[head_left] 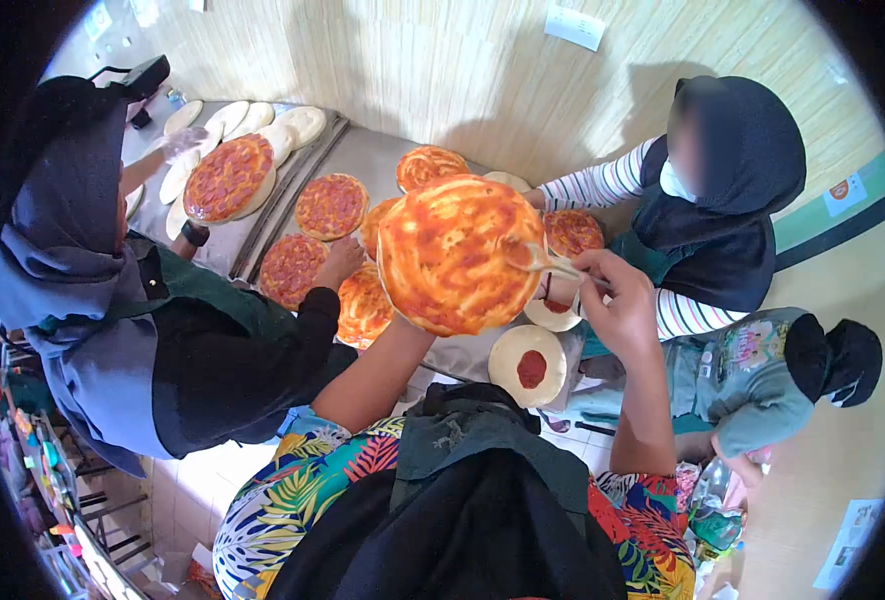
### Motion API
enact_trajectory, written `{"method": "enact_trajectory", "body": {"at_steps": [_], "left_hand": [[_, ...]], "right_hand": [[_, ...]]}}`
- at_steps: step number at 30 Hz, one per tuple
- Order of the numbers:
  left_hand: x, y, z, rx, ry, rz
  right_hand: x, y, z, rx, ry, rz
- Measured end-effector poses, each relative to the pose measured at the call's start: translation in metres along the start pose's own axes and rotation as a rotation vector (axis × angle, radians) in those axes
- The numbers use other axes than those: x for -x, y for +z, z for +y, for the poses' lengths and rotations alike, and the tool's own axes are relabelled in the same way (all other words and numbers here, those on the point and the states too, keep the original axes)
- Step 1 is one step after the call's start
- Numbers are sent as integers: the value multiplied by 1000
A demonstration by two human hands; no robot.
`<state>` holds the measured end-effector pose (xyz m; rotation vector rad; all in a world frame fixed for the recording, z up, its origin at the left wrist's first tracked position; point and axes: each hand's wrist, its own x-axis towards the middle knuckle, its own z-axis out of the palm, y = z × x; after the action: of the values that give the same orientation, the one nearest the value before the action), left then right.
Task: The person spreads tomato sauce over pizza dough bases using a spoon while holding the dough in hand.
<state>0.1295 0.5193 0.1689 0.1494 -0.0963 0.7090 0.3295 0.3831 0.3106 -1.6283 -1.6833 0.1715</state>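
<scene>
mid-frame, the sauced dough (pixel 458 265) hides your left hand, grip unclear; your right hand (pixel 620 302) grasps a spoon (pixel 565 267) at its right side.

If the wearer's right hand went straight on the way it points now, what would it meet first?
Most likely the sauced dough round. The spoon in the right hand overlaps it in view, though one camera leaves the depth between hand and dough unclear.
</scene>
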Motion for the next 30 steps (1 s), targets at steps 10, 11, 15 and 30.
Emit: {"method": "enact_trajectory", "body": {"at_steps": [10, 11, 15, 30], "left_hand": [[-4, 0, -5, 30, -21, 28], [-4, -1, -5, 31, -23, 27], [-7, -3, -4, 40, -10, -4], [-20, -12, -7, 66, 41, -102]], "right_hand": [[-9, -12, -30, 153, -250, 233], [-7, -3, -24, 178, -289, 165], [-5, 1, -23, 161, -262, 84], [-8, 46, 38, -221, 96, 224]]}}
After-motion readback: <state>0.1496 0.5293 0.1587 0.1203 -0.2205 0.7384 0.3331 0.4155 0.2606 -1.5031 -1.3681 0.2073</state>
